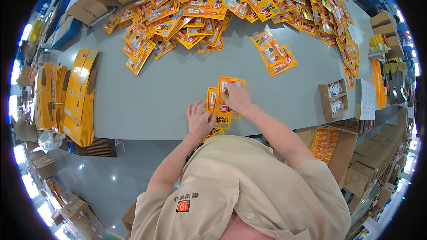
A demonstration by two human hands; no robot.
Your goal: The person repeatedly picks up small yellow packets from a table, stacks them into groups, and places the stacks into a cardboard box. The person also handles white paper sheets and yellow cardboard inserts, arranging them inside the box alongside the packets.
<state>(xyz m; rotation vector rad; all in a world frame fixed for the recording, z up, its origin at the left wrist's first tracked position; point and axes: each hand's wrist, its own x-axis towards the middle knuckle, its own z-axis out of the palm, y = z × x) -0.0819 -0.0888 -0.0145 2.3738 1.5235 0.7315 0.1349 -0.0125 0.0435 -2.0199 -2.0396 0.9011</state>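
Just in front of my body, several yellow blister cards with small tubes overlap near the table's front edge. My right hand [238, 98], slightly blurred, grips the uppermost blister card [224, 109] with its fingers over the front. Under its left side lies another blister card [211, 96]. The fingertips and thumb of my left hand [200, 120] touch that card's left edge; whether they pinch it is hidden. A lower card [224, 121] shows beneath them, and one more [213, 133] is partly covered by my shirt.
A large heap of blister cards [206, 6] lies across the back of the grey table [150, 106]. A few cards [275, 55] lie apart at centre right. Folded yellow cartons [78, 100] stand left. A divided cardboard box [322, 101] stands right, above an open carton [343, 153] holding cards.
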